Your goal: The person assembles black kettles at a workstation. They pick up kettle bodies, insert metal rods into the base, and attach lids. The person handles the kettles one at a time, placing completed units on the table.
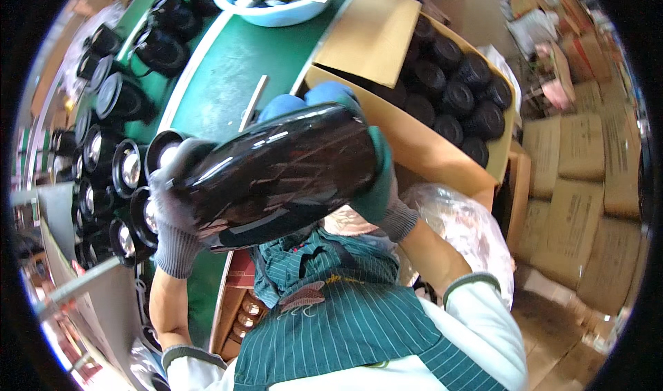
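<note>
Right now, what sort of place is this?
Probably a factory or packing workshop: lots of matching black containers crowd the left, an open box is packed with round black things, and cartons are piled on the right.

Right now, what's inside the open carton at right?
Black round-ended items, packed close together in the open carton. The flap hides part of its left; anything beneath these items is covered.

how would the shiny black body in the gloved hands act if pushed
The glossy black body would probably roll on its curved side. Its smooth sheen suggests it may be slippery. It seems stiff, with no sag between the left hand and right hand.
</note>
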Demonstrator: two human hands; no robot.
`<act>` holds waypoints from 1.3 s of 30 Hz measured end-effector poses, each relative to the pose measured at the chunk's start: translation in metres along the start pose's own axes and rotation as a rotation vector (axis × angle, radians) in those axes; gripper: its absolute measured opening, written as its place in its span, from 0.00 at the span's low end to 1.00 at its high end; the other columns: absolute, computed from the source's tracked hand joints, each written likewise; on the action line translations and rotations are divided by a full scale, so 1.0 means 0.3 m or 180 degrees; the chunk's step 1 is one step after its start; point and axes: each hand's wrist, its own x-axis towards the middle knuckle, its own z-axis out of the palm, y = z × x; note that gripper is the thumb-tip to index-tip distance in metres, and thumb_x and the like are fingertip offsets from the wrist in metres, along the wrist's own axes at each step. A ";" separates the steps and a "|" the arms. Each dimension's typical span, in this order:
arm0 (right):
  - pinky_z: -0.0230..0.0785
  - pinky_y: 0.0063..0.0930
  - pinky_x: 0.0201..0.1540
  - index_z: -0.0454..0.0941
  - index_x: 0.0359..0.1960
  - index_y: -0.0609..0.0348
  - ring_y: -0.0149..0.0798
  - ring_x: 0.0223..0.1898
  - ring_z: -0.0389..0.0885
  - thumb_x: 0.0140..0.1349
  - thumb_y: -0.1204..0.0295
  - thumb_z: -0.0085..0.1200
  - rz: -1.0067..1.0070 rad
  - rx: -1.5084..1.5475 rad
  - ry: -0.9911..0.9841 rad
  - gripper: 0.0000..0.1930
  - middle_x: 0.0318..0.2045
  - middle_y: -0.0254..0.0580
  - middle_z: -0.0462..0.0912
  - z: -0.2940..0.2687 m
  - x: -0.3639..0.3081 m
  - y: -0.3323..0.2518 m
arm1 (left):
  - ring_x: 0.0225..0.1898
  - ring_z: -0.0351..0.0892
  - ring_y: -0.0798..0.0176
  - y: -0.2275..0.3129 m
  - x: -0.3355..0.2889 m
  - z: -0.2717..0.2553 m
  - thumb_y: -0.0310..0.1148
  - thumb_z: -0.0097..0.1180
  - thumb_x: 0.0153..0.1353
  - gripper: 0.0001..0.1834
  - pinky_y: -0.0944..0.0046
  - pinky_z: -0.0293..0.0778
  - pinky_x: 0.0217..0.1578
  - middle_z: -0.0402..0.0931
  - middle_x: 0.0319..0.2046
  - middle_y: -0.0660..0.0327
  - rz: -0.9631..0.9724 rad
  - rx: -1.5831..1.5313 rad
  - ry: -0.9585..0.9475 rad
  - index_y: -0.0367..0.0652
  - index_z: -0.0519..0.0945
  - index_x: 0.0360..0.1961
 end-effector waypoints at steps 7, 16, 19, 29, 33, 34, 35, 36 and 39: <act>0.63 0.56 0.73 0.61 0.76 0.46 0.51 0.71 0.69 0.74 0.38 0.37 0.0072 0.1854 -0.0432 0.37 0.74 0.48 0.66 -0.005 0.073 -0.127 | 0.65 0.76 0.43 0.227 -0.041 0.073 0.40 0.74 0.49 0.49 0.51 0.66 0.67 0.75 0.63 0.41 0.1022 -0.1263 -0.0773 0.30 0.68 0.70; 0.61 0.58 0.74 0.56 0.77 0.51 0.54 0.73 0.66 0.73 0.37 0.36 0.0003 0.2818 -0.1292 0.40 0.75 0.53 0.62 0.027 0.117 -0.123 | 0.61 0.77 0.39 0.287 -0.091 0.094 0.36 0.72 0.51 0.45 0.49 0.70 0.63 0.76 0.62 0.43 0.1232 -0.0886 -0.0023 0.30 0.69 0.69; 0.60 0.59 0.75 0.54 0.78 0.52 0.55 0.73 0.65 0.73 0.37 0.35 0.0047 0.3039 -0.1652 0.42 0.75 0.55 0.61 0.076 0.166 -0.092 | 0.55 0.78 0.46 0.312 -0.115 0.087 0.39 0.73 0.51 0.42 0.51 0.74 0.59 0.81 0.54 0.51 0.2237 0.0314 0.0794 0.35 0.73 0.67; 0.52 0.68 0.75 0.48 0.81 0.43 0.62 0.76 0.59 0.68 0.29 0.33 0.0075 0.3730 -0.0990 0.47 0.78 0.53 0.56 0.154 -0.025 -0.340 | 0.46 0.78 0.49 0.347 -0.047 0.117 0.50 0.81 0.31 0.29 0.37 0.74 0.57 0.79 0.34 0.59 0.1469 0.0159 0.1443 0.45 0.86 0.33; 0.52 0.59 0.77 0.54 0.79 0.50 0.57 0.76 0.60 0.67 0.27 0.34 0.0791 0.1728 -0.0485 0.49 0.75 0.50 0.61 0.026 -0.005 -0.233 | 0.54 0.76 0.48 0.265 -0.034 0.091 0.38 0.64 0.30 0.20 0.22 0.68 0.63 0.80 0.39 0.62 0.2949 0.0394 0.0547 0.45 0.88 0.31; 0.53 0.57 0.77 0.55 0.78 0.51 0.55 0.75 0.61 0.67 0.27 0.34 0.0775 0.1898 -0.0614 0.49 0.75 0.50 0.62 0.019 -0.001 -0.207 | 0.54 0.76 0.48 0.251 -0.030 0.103 0.38 0.66 0.31 0.21 0.23 0.68 0.63 0.80 0.41 0.62 0.2997 0.0310 0.0617 0.46 0.87 0.32; 0.54 0.56 0.77 0.56 0.78 0.52 0.54 0.75 0.62 0.68 0.28 0.35 0.0759 0.2067 -0.0745 0.49 0.74 0.50 0.63 0.012 0.002 -0.185 | 0.54 0.76 0.47 0.244 -0.029 0.109 0.39 0.69 0.31 0.21 0.24 0.69 0.62 0.80 0.43 0.61 0.3042 0.0228 0.0688 0.47 0.86 0.33; 0.56 0.55 0.76 0.57 0.77 0.53 0.54 0.74 0.63 0.68 0.28 0.35 0.0773 0.2153 -0.0786 0.48 0.74 0.50 0.64 0.017 0.005 -0.176 | 0.54 0.76 0.46 0.249 -0.032 0.098 0.42 0.74 0.31 0.26 0.28 0.70 0.61 0.79 0.45 0.58 0.2762 0.0067 0.0786 0.48 0.84 0.36; 0.60 0.55 0.74 0.60 0.76 0.55 0.54 0.72 0.66 0.69 0.29 0.34 0.0919 0.2180 -0.0689 0.47 0.73 0.52 0.66 0.024 0.003 -0.173 | 0.55 0.76 0.39 0.290 -0.027 0.102 0.51 0.82 0.32 0.42 0.37 0.71 0.59 0.77 0.53 0.49 0.2170 -0.0255 0.1257 0.47 0.81 0.50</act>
